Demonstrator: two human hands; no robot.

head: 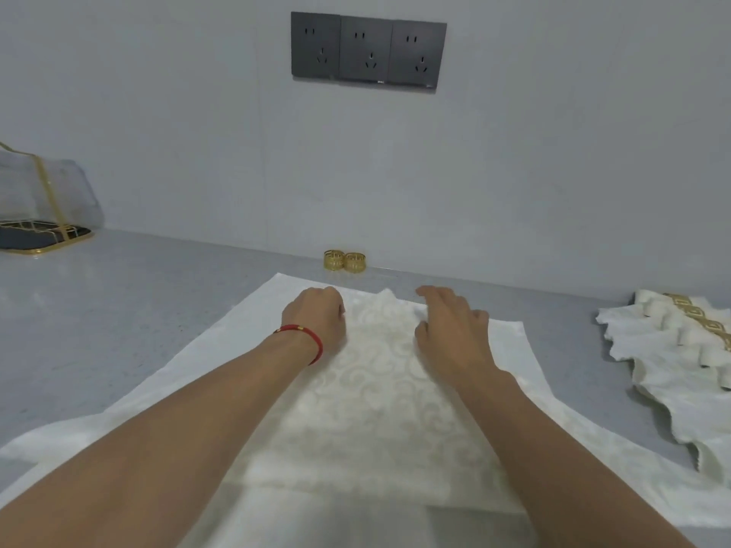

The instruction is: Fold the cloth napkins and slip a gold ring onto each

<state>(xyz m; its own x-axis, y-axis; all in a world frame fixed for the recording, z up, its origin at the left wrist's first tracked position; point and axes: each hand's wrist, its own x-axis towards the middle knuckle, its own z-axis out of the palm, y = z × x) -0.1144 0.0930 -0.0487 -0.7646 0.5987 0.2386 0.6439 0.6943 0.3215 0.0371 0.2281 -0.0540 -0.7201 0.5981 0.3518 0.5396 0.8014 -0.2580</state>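
**A:** Looking down from the head camera, the napkin (pixel 372 393) lies spread on the grey counter (pixel 138 310), its middle band already doubled over toward the wall.

**B:** And the hands?

**A:** Both are at the far edge of that folded band. The left hand (pixel 316 322) has its fingers curled under, apparently bunching cloth, though the grip itself is hidden. The right hand (pixel 451 334) rests with fingers loosely spread, tips down on the fabric.

**B:** So the cloth sits directly beneath both sets of fingers?

**A:** Yes, touching. The two gold rings (pixel 344 261) stand side by side against the wall, just beyond the napkin's far edge, apart from both hands.

**B:** What might go wrong?

**A:** My guess: the pleats at the far end look loose. If one hand lifts before the other pins them, the fold could spring open. Pushing the cloth forward could also knock the rings over.

**B:** Anything finished?

**A:** At the right, the finished napkins (pixel 672 350) lie already ringed.
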